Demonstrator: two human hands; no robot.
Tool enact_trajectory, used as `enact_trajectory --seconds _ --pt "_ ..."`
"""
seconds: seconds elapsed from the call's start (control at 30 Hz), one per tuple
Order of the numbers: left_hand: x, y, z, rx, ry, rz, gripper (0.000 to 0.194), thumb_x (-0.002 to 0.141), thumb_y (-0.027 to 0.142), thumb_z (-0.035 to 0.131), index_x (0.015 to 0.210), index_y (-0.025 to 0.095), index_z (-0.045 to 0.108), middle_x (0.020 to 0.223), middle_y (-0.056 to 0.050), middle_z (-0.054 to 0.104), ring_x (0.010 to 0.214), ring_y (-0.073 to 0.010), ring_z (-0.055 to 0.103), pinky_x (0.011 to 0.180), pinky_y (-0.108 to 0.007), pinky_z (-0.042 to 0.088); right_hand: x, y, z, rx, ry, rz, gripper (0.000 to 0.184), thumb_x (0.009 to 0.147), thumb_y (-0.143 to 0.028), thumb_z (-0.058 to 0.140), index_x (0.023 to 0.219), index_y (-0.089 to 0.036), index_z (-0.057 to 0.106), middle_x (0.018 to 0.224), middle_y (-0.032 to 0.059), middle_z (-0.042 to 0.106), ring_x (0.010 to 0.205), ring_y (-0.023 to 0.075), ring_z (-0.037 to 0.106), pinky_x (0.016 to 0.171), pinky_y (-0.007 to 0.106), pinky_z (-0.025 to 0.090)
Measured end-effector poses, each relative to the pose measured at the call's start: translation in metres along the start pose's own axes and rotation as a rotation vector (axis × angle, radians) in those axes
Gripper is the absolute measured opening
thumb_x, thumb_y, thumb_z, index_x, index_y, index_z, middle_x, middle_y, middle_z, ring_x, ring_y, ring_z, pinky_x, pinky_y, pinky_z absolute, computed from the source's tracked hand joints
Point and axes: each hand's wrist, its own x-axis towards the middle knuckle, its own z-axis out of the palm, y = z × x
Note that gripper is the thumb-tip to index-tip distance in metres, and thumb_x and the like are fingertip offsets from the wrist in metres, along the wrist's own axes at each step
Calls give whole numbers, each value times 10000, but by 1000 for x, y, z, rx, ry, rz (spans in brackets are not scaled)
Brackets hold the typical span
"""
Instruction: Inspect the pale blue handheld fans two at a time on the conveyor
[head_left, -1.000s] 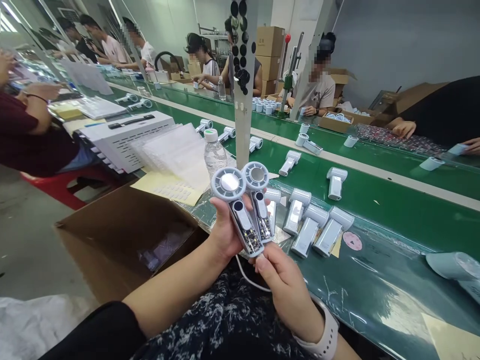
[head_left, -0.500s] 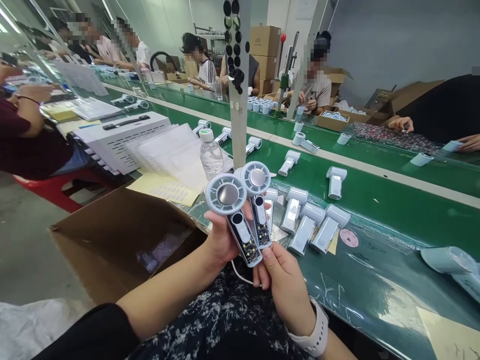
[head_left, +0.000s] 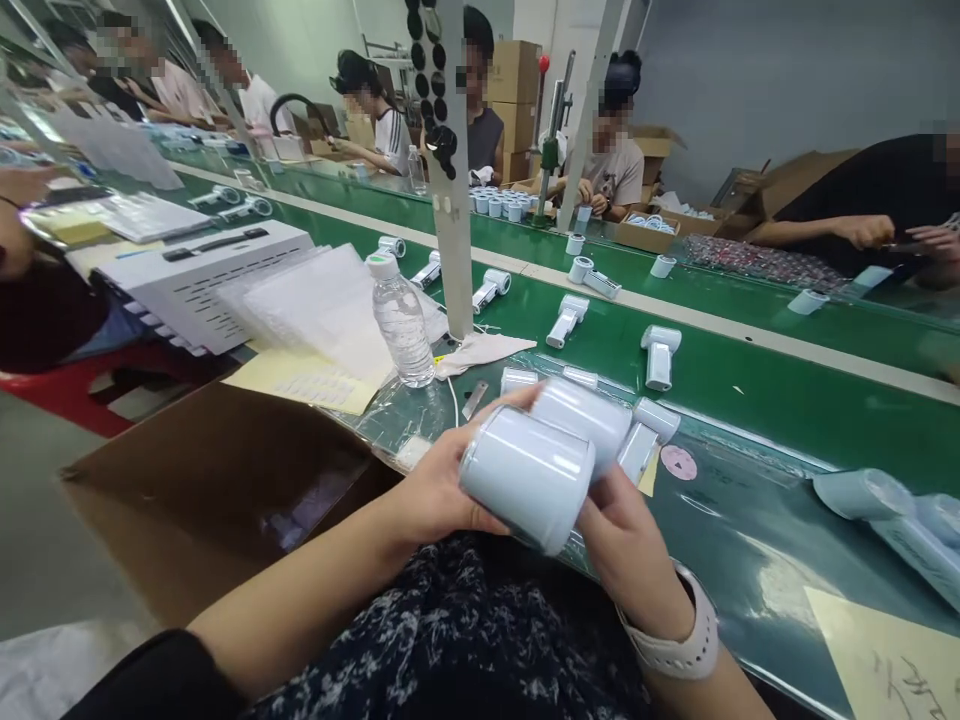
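Observation:
Two pale blue handheld fans are held together over the bench edge, their round heads pointing up toward me. The nearer handheld fan point(head_left: 525, 478) has my left hand point(head_left: 442, 492) closed around it from the left. Just behind it is the second handheld fan point(head_left: 589, 415), slightly blurred. From the right, my right hand point(head_left: 630, 530) is closed on the fans; its fingertips and the handles are hidden behind the heads. Another handheld fan point(head_left: 651, 430) lies on the bench just past my right hand, with more partly covered behind the held pair.
A water bottle point(head_left: 401, 320) stands left of a white post point(head_left: 450, 230). Several fans lie on the green belt point(head_left: 705, 370). An open cardboard box point(head_left: 217, 480) sits below left. At right are more fan parts point(head_left: 862, 495) and yellow paper point(head_left: 885, 650). Co-workers sit across the belt.
Both fans have been turned over: their circuit-board fronts faced me before, and now their smooth cylindrical heads do. My hands have shifted slightly right, and the head view has turned a little.

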Motion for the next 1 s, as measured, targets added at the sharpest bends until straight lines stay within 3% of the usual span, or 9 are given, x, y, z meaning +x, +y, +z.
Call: enact_trajectory --seconds 0.03,0.1,0.17,0.27,0.33,0.43,0.53,0.63,1.0 --pt "2 0 1 -8 -1 -7 688 601 287 926 1242 245 677 1109 -83 747 948 -266 703 854 -363 560 -1 -1 -1 80 13 9 418 866 -500 715 1207 -272 636 1247 97 692 1177 311 628 974 466 521" --pt "8 0 1 -63 68 20 544 721 397 851 1217 246 684 1177 -94 724 1043 -272 679 925 -381 542 -1 -1 -4 176 71 7 420 767 -502 815 1078 -257 675 1102 82 733 1004 291 685 879 430 562" --pt "15 -2 0 -166 121 10 395 829 505 728 1123 241 711 1046 -76 737 971 -235 687 908 -367 548 1 -1 -7 225 133 31 435 731 -531 832 1014 -240 676 1003 73 725 829 256 686 771 408 580" --pt "18 -8 -2 -325 92 -101 468 823 542 717 1163 226 662 883 -46 694 815 -196 671 823 -357 572 2 1 -8 312 248 164 388 813 -570 728 977 -229 642 865 50 684 655 199 625 637 374 571" --pt "16 -12 -1 -313 92 -130 478 775 366 802 1197 235 619 893 -27 673 805 -175 658 795 -331 571 -2 1 -9 389 233 211 355 848 -539 686 1004 -225 629 842 49 674 680 202 627 651 373 575" --pt "11 -12 3 -221 99 -107 429 752 159 792 1131 233 605 894 -4 645 774 -145 640 734 -284 554 -11 -5 -10 473 66 172 302 853 -442 704 1060 -233 638 875 49 674 738 206 641 676 361 577" --pt "9 -8 9 -151 4 -63 413 792 228 775 1150 227 569 916 -16 636 774 -165 649 709 -309 549 -19 -10 -11 504 -30 118 273 863 -404 716 1083 -257 651 895 32 662 718 185 635 651 332 560" --pt "8 -6 12 -54 -85 -33 418 816 294 766 1167 225 551 919 -19 632 756 -175 665 684 -312 539 -20 -12 -11 500 -45 102 234 875 -410 712 1042 -255 659 832 13 647 640 159 602 597 302 517" --pt "0 -6 11 -36 -111 -42 408 847 333 744 1166 213 519 995 -34 600 832 -186 654 736 -342 532 -12 -3 -1 530 -1 176 265 859 -404 732 1028 -216 650 768 7 658 631 136 601 598 261 505"
